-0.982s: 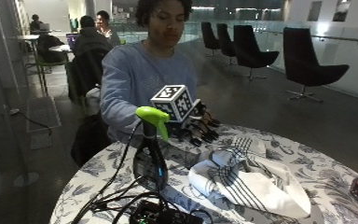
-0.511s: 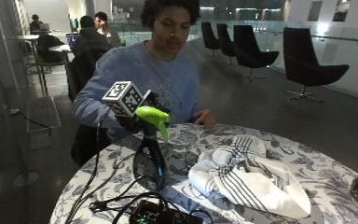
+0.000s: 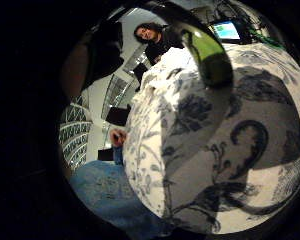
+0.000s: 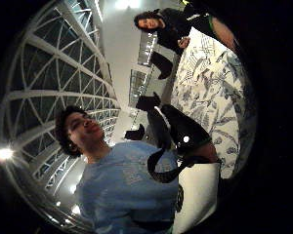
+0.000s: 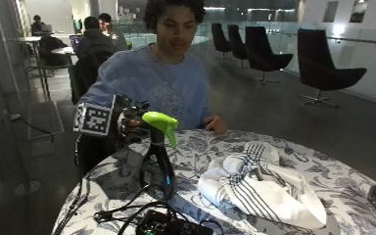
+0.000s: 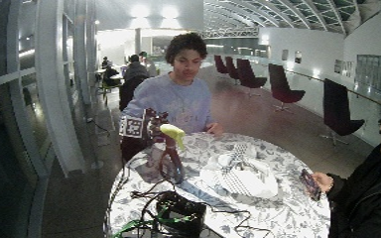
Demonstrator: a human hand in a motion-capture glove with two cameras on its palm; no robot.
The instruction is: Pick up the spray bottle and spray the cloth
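A round table [image 5: 292, 161] with a flowery cover in a big dim hall.

The gloved right hand [image 5: 128, 122] sits by the green top of the spray bottle [image 5: 158, 156], which stands near the table's edge. I cannot tell if its fingers hold it. The striped cloth [image 5: 260, 188] lies close by. Best to grab the neck, then aim at the cloth. No words can be read.

right hand [image 5: 130, 128] — moved off the cloth [image 5: 260, 188] | now behind spray bottle [image 5: 159, 152]

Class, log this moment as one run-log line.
right hand: at spray bottle head | bottle: upright on table | cloth: bunched beside it
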